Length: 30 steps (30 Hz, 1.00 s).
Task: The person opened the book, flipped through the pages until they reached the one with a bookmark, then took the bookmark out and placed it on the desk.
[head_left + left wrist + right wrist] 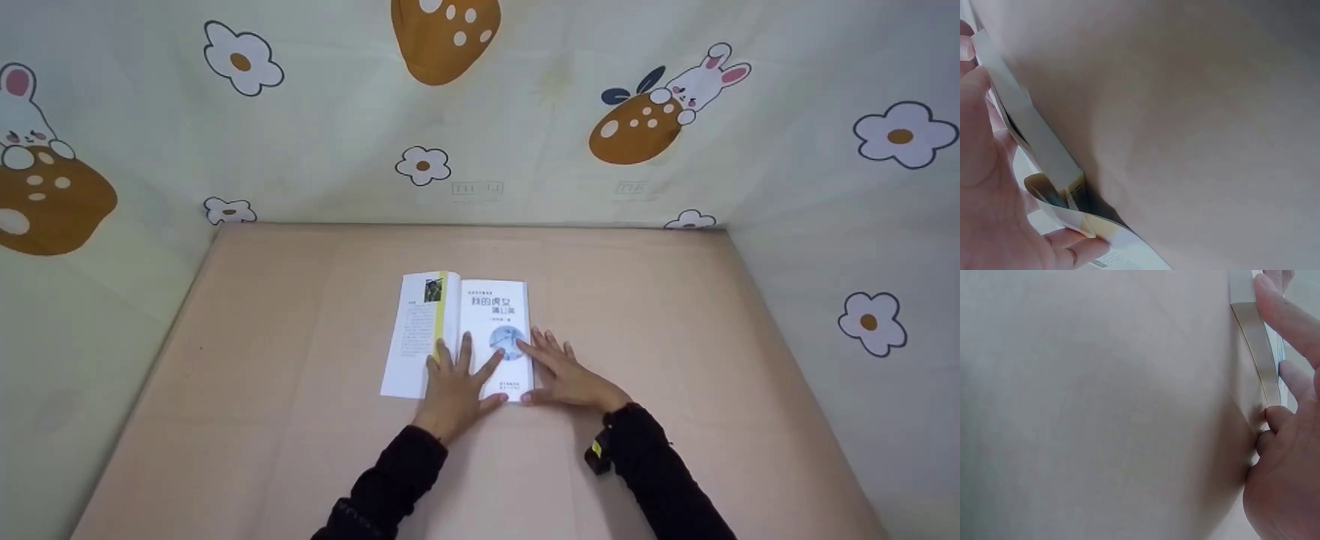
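"As the book lies opened on the table, how does each hand stand?"

"Left hand: grasping nothing. Fingers extended and spread across the book's gutter, pressing both sides. Index fingertip on the blue circle of the right page, thumb at the lower edge of that page, little finger on the left page."

"And the right hand?"

"Also clear of any grip. It lies at the book's right edge, index fingertip on the rim of the circle, thumb at the lower right corner. Remaining fingers are outside the edge, against the table, per the right wrist view."

"Condition of the book?"

"Left page carries a small photo, lines of text and a yellow strip toward the gutter. Right page shows a title above the circle. By the left wrist view, paper curves up beside the page block at the lower edge."

"Surroundings?"

"Beyond the book's top edge, a cloth wall printed with flowers and rabbits. Nearer than its bottom edge, two black sleeves; below and right of the book, at the right wrist, a black device with a yellow mark."
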Tool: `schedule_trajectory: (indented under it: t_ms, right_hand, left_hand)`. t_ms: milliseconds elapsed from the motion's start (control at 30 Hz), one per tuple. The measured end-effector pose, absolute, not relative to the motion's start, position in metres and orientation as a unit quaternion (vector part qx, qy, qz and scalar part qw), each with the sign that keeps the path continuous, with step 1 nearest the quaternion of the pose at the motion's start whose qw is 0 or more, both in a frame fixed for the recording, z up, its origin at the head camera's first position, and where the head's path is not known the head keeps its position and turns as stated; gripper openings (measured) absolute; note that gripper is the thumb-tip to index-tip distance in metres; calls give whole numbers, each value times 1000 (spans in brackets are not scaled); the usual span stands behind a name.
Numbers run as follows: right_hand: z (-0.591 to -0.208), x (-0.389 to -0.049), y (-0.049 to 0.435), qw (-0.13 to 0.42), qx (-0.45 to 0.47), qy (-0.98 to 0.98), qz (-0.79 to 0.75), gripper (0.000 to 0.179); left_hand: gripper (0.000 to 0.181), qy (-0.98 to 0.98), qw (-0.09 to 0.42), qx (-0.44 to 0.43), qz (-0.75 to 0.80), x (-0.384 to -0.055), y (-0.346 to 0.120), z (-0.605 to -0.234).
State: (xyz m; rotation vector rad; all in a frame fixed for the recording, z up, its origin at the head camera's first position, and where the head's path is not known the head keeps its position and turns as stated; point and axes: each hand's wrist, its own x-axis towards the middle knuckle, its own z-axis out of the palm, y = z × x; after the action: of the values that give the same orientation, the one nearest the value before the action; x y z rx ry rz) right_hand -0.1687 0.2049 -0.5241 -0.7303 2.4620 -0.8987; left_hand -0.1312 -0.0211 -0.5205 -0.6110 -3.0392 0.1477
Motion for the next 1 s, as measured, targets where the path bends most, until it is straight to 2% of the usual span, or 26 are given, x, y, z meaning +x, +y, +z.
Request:
schedule_trajectory:
  t_ms: [367, 1000]
  right_hand:
    - [-525, -168, 203, 205, -247, 883, -344, 86]
    - [-525, -166, 199, 188, -211, 891, -355, 82]
  left_hand:
    - [61, -976, 6, -206, 67, -133, -20, -522]
    - [73, -976, -45, -211, 22, -136, -22, -516]
